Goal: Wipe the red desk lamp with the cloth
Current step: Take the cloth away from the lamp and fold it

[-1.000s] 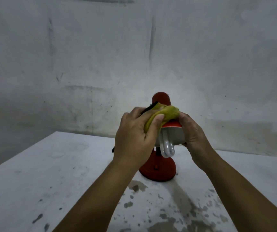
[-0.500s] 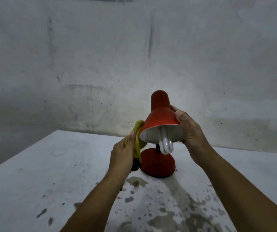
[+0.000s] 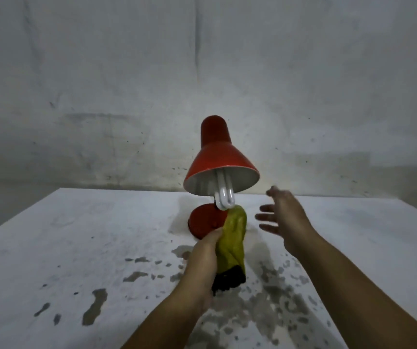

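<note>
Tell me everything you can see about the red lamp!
The red lamp stands upright on the stained white table. It has a glossy cone shade, white inside, a round red base and a white looped bulb hanging out, not lit. No hand touches it. The yellow cloth, gripped by the left hand, overlaps its base; whether they touch cannot be told.
</note>
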